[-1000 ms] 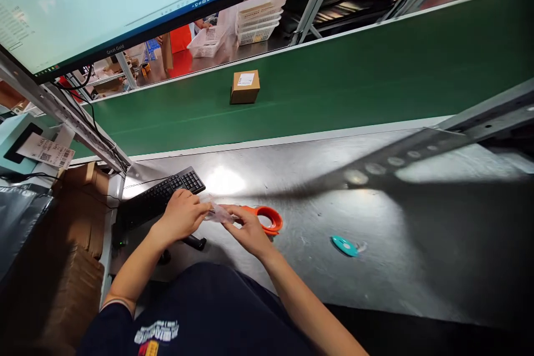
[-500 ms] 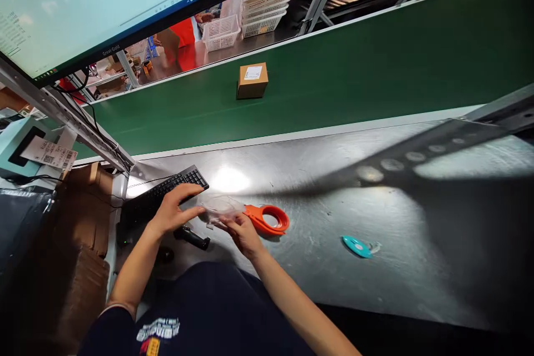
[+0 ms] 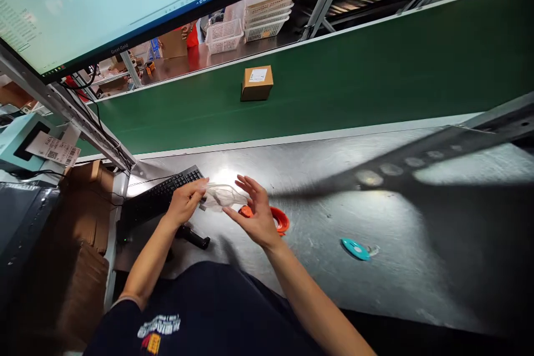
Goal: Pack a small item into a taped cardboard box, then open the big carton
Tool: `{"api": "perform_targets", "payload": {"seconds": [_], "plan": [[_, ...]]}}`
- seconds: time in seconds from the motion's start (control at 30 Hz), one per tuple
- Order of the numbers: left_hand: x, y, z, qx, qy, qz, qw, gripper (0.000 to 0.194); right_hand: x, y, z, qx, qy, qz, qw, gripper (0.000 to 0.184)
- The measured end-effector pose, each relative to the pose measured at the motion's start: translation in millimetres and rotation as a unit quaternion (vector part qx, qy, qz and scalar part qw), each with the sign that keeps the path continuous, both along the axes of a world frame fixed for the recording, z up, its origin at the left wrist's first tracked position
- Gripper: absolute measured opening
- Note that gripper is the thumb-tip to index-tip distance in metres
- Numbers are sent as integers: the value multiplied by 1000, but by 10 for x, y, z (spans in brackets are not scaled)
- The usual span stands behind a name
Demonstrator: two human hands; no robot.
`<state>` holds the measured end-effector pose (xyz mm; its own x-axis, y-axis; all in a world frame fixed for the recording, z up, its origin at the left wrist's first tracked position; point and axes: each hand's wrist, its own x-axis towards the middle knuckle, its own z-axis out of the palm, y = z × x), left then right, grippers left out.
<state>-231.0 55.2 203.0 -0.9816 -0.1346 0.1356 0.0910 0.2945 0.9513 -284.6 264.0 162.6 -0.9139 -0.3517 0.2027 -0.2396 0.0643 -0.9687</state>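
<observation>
My left hand point(image 3: 186, 203) pinches the left end of a clear plastic bag point(image 3: 223, 196), which seems to hold a coiled white cable. At the bag's right side is my right hand point(image 3: 257, 216), fingers spread and thumb near its lower edge; whether it touches the bag I cannot tell. Partly hidden behind that hand, an orange tape dispenser point(image 3: 283, 221) lies on the metal table point(image 3: 308, 267). A black keyboard point(image 3: 183, 178) sits beyond my left hand, and a black handheld scanner point(image 3: 195, 237) rests below it.
A teal cutter point(image 3: 355, 249) lies to the right on the table. Past the table runs a green conveyor belt point(image 3: 354, 78) carrying a labelled cardboard box point(image 3: 257, 83). A monitor point(image 3: 125, 5) overhangs the upper left; a label printer point(image 3: 25, 142) stands at the left.
My left hand has closed on the bag's left end. My right hand has let go of its pinch and opened, now covering part of the orange tape dispenser.
</observation>
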Motion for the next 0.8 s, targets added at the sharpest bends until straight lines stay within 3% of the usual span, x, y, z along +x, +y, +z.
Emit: {"api": "perform_targets", "payload": {"seconds": [0.13, 0.23, 0.4, 0.5, 0.6, 0.63, 0.73, 0.8], "plan": [[-78, -17, -71, 50, 9, 36, 998, 39, -98, -35, 213, 42, 155, 9, 987, 65], [-89, 12, -87, 73, 16, 46, 996, 36, -140, -80, 250, 76, 248, 10, 966, 42], [-107, 2, -16, 98, -9, -9, 995, 35, -285, -179, 276, 191, 142, 114, 965, 23], [-78, -102, -91, 151, -19, -17, 988, 42, -358, -232, 409, 170, 57, 185, 966, 30], [-11, -155, -312, 283, -87, 3, 955, 85, -398, -249, 547, 100, -9, 166, 981, 34], [7, -136, -400, 331, -121, 20, 936, 90, -410, -245, 568, 85, -20, 158, 984, 35], [1, 27, -613, 461, -183, 66, 866, 77, -457, -208, 536, 73, -45, 163, 983, 37], [-54, 165, -668, 512, -180, 71, 837, 71, -488, -163, 470, 81, -71, 171, 979, 38]]}}
